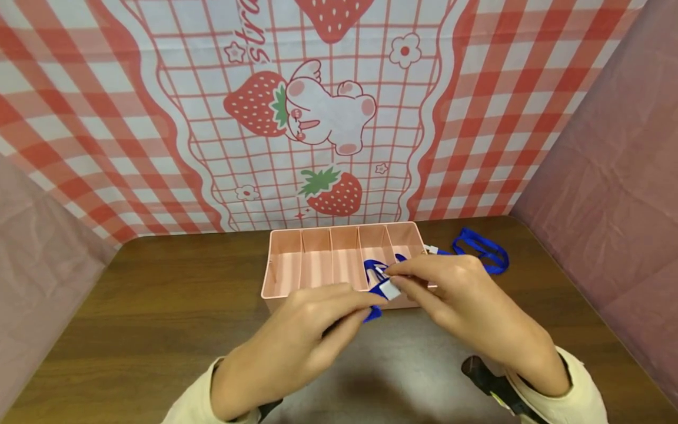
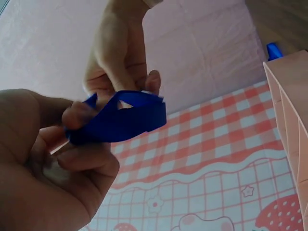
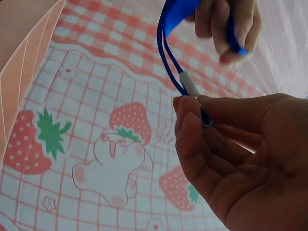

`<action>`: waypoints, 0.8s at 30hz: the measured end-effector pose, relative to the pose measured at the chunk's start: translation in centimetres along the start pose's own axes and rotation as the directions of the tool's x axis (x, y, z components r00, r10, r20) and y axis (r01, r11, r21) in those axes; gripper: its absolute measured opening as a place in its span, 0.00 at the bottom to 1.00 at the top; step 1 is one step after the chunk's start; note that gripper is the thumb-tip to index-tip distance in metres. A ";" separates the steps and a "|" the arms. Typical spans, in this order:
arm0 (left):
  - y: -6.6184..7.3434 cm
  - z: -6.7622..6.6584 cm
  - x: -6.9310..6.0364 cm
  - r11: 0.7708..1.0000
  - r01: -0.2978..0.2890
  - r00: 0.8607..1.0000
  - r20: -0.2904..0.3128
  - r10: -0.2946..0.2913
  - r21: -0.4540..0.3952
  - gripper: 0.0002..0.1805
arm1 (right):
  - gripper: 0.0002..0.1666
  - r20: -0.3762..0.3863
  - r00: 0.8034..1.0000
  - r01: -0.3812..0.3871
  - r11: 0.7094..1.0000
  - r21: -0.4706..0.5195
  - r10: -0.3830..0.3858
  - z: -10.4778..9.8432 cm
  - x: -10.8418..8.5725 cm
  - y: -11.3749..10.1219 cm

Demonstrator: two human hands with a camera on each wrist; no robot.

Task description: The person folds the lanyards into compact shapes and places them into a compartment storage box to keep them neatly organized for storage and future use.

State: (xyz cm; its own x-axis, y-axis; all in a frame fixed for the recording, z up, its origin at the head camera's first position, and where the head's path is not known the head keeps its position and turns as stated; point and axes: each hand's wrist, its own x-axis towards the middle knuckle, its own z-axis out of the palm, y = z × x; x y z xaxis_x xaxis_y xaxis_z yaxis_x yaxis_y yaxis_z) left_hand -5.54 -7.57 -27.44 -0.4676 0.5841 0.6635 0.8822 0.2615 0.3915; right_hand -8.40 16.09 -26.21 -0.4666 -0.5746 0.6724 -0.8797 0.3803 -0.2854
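A blue lanyard is stretched between my two hands over the front right of the pink divided box. My left hand pinches its flat blue strap, which is folded over in the left wrist view. At the other end, my right hand pinches the thin cord loop beside a white plastic fitting. Below the hands, blue strap shows in the box's right-hand compartments. Whether it belongs to the held lanyard, I cannot tell.
Right of the box, another blue lanyard lies on the brown wooden table, a white fitting at its end by the box. A strawberry-print checked cloth hangs behind. Pink cloth flanks the table.
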 end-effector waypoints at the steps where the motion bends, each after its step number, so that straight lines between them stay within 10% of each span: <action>1: 0.1 0.1 0.0 1.000 0.015 1.000 -0.010 -0.015 -0.003 0.12 | 0.08 -0.002 1.000 -0.003 1.000 0.006 0.003 0.2 0.0 -0.1; 11: 0.2 1.2 0.2 0.992 0.088 0.990 -0.104 -0.098 -0.094 0.10 | 0.15 -0.062 0.998 -0.023 0.983 0.180 0.034 1.9 0.2 -1.5; 20: 0.1 1.5 0.2 0.991 0.133 0.979 -0.154 -0.132 -0.002 0.09 | 0.14 0.030 0.980 -0.184 0.843 0.506 0.196 1.5 0.2 -2.1; 24: 0.0 1.7 0.3 0.994 0.100 0.980 -0.178 -0.090 0.046 0.09 | 0.15 0.041 0.984 -0.170 0.838 0.519 0.175 1.6 0.2 -2.0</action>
State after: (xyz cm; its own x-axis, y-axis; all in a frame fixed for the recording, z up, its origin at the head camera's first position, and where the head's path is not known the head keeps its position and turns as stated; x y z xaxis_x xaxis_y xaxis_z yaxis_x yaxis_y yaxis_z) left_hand -5.59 -6.11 -28.32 -0.5475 0.4116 0.7286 0.8328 0.3532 0.4263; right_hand -6.85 14.02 -26.61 -0.6163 -0.5285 0.5839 -0.7050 0.0399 -0.7081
